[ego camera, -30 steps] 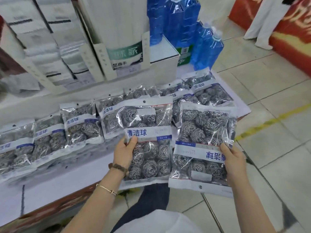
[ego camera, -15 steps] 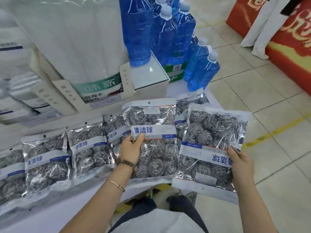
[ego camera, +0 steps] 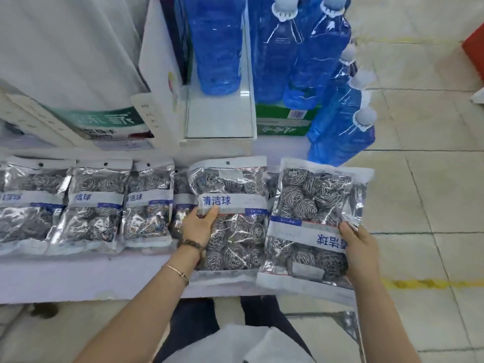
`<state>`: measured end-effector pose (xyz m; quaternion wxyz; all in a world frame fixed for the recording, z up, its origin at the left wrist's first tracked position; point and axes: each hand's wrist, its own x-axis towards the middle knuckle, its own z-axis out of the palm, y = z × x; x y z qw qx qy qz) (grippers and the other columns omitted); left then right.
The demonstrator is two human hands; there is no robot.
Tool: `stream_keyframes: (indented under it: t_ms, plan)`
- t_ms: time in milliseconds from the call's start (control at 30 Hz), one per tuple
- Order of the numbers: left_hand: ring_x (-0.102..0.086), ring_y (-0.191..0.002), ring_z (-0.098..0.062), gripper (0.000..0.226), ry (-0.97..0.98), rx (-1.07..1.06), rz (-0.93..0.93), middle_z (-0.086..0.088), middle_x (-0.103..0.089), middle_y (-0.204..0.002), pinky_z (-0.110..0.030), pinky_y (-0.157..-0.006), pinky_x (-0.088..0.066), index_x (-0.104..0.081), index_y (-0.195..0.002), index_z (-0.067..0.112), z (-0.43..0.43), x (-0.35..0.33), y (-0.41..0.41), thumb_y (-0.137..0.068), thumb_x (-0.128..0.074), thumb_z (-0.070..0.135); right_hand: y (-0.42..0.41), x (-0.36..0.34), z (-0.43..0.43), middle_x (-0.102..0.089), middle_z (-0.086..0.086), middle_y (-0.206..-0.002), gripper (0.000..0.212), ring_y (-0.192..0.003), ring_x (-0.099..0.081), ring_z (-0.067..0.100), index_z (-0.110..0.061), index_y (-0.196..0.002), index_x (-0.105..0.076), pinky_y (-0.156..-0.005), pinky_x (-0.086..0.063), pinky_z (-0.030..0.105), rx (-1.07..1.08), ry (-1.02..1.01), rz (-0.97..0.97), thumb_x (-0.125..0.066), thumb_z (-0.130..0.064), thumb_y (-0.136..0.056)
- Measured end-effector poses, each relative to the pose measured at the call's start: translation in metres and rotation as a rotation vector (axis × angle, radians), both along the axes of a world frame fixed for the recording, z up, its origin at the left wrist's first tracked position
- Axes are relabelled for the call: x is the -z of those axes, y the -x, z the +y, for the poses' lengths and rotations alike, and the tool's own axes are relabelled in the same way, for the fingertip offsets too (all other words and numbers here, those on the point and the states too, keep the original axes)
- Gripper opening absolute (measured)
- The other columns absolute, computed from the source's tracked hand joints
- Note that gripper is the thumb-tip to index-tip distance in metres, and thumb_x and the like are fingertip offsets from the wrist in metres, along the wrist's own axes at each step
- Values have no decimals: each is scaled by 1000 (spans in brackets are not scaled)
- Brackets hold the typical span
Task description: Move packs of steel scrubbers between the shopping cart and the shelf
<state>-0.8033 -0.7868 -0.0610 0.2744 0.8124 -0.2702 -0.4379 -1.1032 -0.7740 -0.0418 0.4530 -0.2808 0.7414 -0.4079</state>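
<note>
I hold two clear packs of steel scrubbers over the front of the low white shelf (ego camera: 91, 279). My left hand (ego camera: 197, 229) grips the left edge of an upright pack (ego camera: 233, 231) with a blue-lettered label. My right hand (ego camera: 360, 247) grips the right edge of a second pack (ego camera: 311, 226), which is turned upside down and juts past the shelf's right end. A row of several more scrubber packs (ego camera: 94, 203) lies flat on the shelf to the left. Only a metal edge of the shopping cart (ego camera: 340, 318) shows at the bottom right.
Blue liquid bottles (ego camera: 322, 53) stand behind and to the right, some on a green box (ego camera: 282, 121). A white display box (ego camera: 78, 64) with a green label stands at the back left. Tiled floor with a yellow line (ego camera: 432, 284) lies on the right.
The view has swung so the shelf lies straight across. Both hands still hold their packs, side by side, now lower and nearer the shelf's right end.
</note>
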Motion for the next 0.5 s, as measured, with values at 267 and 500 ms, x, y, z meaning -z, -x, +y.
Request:
stream_keyframes:
  t_ms: [267,500]
  plan:
    - [-53,-112,-30,51,-125,-9,-17,-12,-59,-115,-37,-97,-41,-55,-116,6,-3,25,15,-83,-60,45,28,12,-30,-58,7,-64,23,-67,-55,23,-14,-69,-57,-67,-42,39,-74,-30,-36,-57,-13,-92]
    - [-30,-134,-26,76,91,337,-627,-11,-24,-149,-39,-109,-29,-27,-143,15,-1,13,32,-81,-62,43,31,11,-35,-57,2,-58,24,-64,-52,22,-14,-68,-54,-65,-41,37,-67,-42,-63,-58,-14,-92]
